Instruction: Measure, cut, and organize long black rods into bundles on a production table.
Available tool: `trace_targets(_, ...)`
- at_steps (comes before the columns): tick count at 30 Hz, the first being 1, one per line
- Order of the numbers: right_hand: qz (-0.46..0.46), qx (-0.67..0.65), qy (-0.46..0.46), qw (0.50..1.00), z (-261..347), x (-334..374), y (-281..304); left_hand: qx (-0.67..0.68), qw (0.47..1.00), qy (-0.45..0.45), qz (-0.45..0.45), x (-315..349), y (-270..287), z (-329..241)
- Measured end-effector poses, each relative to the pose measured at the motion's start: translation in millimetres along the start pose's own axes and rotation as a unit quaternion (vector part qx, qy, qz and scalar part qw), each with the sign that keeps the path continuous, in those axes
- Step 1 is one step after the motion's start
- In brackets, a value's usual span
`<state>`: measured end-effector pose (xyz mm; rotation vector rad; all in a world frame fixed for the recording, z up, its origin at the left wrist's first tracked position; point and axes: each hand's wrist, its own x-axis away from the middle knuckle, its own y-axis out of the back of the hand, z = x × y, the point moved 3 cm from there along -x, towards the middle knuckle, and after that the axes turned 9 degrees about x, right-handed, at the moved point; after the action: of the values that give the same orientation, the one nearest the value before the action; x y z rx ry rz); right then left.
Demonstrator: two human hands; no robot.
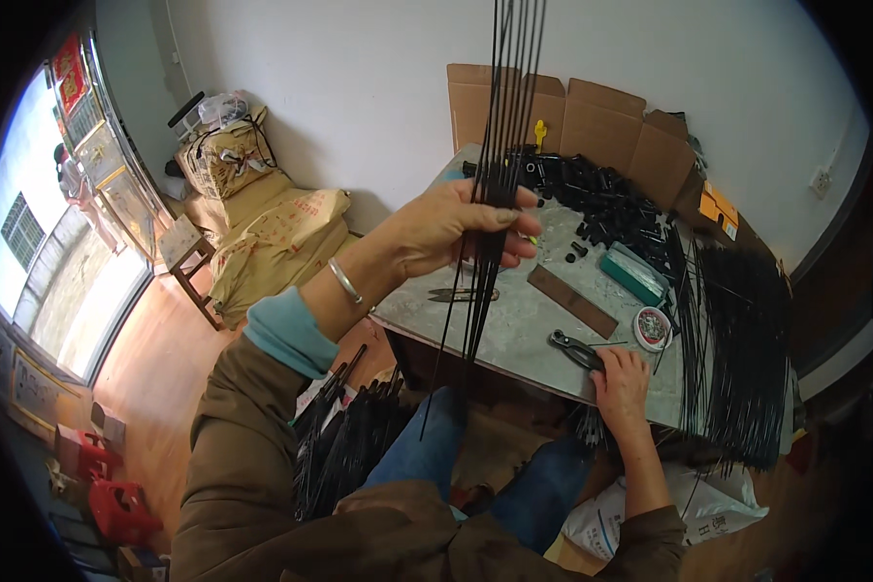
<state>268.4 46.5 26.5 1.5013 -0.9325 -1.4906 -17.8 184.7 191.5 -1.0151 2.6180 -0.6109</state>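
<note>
In the left hand (438, 228), over the bench's (524, 335) near edge, a bundle of thin black rods (498, 186) is grasped, its long axis near upright, upper ends leaning right. The right hand (623, 385) is laid at the bench's near edge against pliers (574, 351); whether they are gripped cannot be told. Snips (446, 295) on the bench are partly hidden by the rods; farther back, black fittings (592, 184) are heaped.

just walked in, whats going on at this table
A seated person holds up a bundle of thin black rods in the left hand. The right hand lies over one end of a plier-like tool on the table. More rods lie at the table's right, with black pieces heaped toward the back.
</note>
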Motion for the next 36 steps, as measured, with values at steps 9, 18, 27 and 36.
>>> trace_targets(9, 0.032, 0.099, -0.060, 0.993, -35, -7, 45, 0.034, 0.994, 0.036, 0.101, -7, -55, 50)
trace_targets(18, 0.156, -0.605, -0.059, 0.779, 16, -80, 47, 0.109, 0.956, 0.041, 0.269, -4, -92, 103)
trace_targets(27, -0.007, 0.338, 0.056, 0.939, -23, -137, 10, 0.079, 0.989, 0.075, 0.101, -4, -18, 235)
trace_targets(36, 0.152, -0.763, -0.077, 0.624, 35, -109, 39, 0.110, 0.979, 0.131, 0.109, -10, -3, 255)
